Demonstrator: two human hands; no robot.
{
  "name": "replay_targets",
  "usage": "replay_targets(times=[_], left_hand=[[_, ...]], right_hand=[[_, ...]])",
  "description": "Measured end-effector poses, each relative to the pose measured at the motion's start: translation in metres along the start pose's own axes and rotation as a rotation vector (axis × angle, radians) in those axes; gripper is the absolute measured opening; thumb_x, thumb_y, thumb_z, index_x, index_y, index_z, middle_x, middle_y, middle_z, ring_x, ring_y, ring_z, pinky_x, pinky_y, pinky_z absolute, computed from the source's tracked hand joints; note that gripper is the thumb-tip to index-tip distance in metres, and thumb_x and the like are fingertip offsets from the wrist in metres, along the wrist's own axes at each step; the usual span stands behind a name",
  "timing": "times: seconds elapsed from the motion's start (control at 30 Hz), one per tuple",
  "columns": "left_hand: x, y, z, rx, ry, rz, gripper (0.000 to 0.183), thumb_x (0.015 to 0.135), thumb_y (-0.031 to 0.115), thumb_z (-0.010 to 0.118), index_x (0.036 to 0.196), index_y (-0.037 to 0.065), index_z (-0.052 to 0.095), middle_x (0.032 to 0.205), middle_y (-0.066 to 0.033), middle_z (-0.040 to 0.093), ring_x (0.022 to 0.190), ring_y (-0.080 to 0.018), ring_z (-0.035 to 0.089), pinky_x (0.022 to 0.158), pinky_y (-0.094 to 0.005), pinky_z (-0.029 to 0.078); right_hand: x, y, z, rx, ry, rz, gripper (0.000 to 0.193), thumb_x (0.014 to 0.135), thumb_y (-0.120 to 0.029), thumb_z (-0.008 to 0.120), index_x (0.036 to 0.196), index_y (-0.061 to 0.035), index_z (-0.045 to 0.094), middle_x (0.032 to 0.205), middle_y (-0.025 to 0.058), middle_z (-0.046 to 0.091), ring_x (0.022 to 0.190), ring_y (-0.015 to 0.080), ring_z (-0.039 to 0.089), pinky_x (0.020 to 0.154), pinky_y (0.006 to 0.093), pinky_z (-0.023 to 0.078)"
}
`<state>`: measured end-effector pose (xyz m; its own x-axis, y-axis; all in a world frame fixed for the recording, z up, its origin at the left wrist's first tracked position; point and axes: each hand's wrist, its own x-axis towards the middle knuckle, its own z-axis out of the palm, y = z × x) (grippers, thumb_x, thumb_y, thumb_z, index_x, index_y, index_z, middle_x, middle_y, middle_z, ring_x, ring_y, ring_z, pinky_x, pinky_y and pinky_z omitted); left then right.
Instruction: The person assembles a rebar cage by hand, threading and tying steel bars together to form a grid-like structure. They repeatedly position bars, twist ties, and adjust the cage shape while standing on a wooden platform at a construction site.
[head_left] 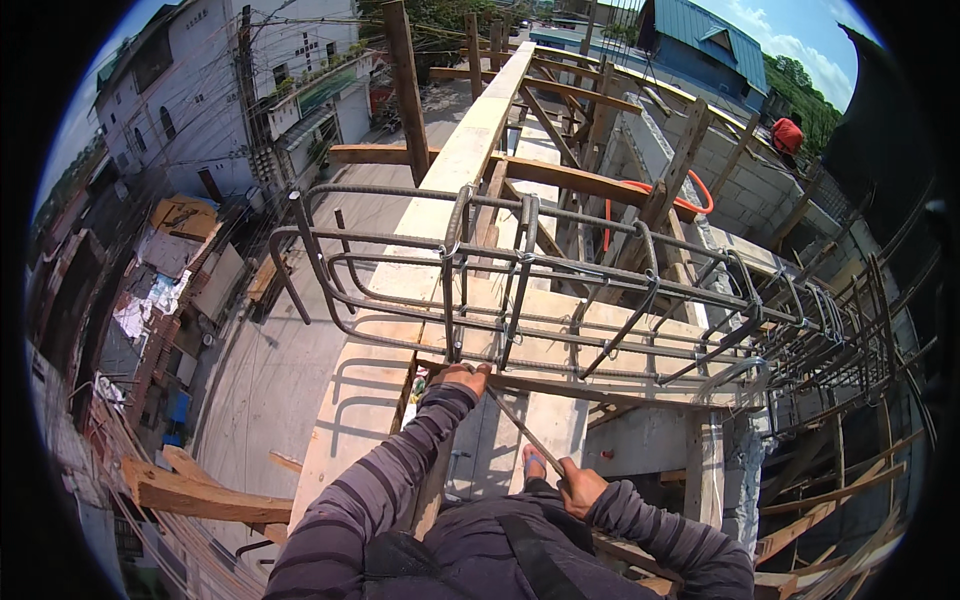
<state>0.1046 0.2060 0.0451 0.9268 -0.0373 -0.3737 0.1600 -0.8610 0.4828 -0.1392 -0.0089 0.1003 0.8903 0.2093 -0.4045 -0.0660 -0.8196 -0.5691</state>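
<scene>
A cage of steel rebar [560, 262] lies across the plywood formwork, its stirrups tied with thin wire. At the near edge of the boards, my left hand [466, 377] is closed just below a stirrup [452, 290]; what its fingers grip is hidden. My right hand [580, 488], lower and to the right, is closed around the lower end of a thin metal bar [522, 428]. This bar slants up to the left, its upper end beside my left hand. Striped sleeves cover both forearms.
A long plywood beam form [470, 140] runs away ahead, with timber posts [405, 90] beside it. The street [250, 370] lies far below on the left. Orange hose [700, 190] hangs over the timber. A person in red [787, 135] is at the far right.
</scene>
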Motion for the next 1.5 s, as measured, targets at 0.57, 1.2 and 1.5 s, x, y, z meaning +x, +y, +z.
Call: replay_targets(times=[0.57,1.2,1.5], left_hand=[[0.002,-0.027,0.058,0.054,0.17,0.359,0.024,0.09,0.019,0.053,0.108,0.008,0.064,0.101,-0.0212,0.061,0.095,-0.0363,0.062,0.083,-0.045,0.05],[0.01,-0.042,0.059,-1.471,-0.078,-0.177,0.031,0.093,0.03,0.063,0.097,0.0,0.063,0.065,-0.003,0.052,0.053,-0.0179,0.054,0.044,-0.0352,0.046],[0.006,-0.076,0.064,-1.872,-0.79,-0.167,0.055,0.093,0.05,0.05,0.124,0.005,0.046,0.111,-0.0317,0.059,0.085,-0.048,0.064,0.061,-0.0577,0.055]], right_hand=[[0.02,0.024,0.015,1.321,-0.606,0.031,0.029,0.093,-0.03,0.062,0.102,-0.005,0.051,0.083,-0.0022,0.046,0.072,0.0089,0.045,0.067,0.0232,0.037],[0.014,-0.033,-0.05,1.787,-0.593,-0.007,0.048,0.095,-0.03,0.058,0.123,0.0069,0.046,0.106,0.0188,0.059,0.074,0.0228,0.06,0.062,0.0329,0.049],[0.004,-0.041,-0.013,2.457,-0.937,0.177,0.038,0.1,-0.015,0.039,0.133,0.0041,0.038,0.083,0.0056,0.04,0.059,0.0115,0.039,0.049,0.0296,0.037]])
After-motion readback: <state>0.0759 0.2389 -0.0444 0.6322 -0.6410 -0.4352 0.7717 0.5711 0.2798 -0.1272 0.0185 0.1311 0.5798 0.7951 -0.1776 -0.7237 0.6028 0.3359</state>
